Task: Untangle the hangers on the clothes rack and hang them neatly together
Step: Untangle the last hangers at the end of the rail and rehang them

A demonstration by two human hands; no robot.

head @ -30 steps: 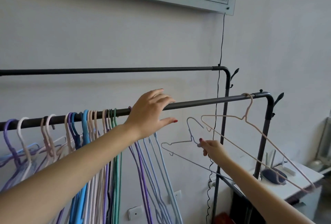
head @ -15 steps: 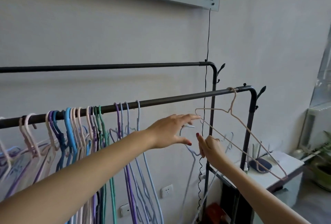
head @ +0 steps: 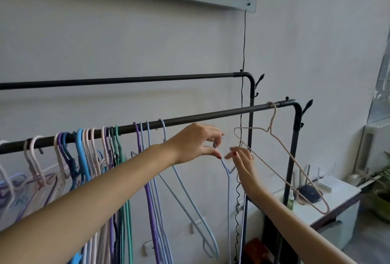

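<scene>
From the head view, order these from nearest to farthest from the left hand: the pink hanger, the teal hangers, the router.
1. Pink hanger, just right of the left hand.
2. Teal hangers, left on the rail.
3. Router, far right on the cabinet.

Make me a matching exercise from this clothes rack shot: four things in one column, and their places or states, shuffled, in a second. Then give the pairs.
Things
1. pale pink wire hanger
2. light blue wire hanger
3. bunched coloured plastic hangers
4. upper black metal rail

Places or states
A. bare of hangers
B. crowded on the front rail's left part
C. off the rail, pinched at its hook by the left hand
D. alone near the front rail's right end

Pairs: 1-D, 2-C, 3-B, 4-A
</scene>
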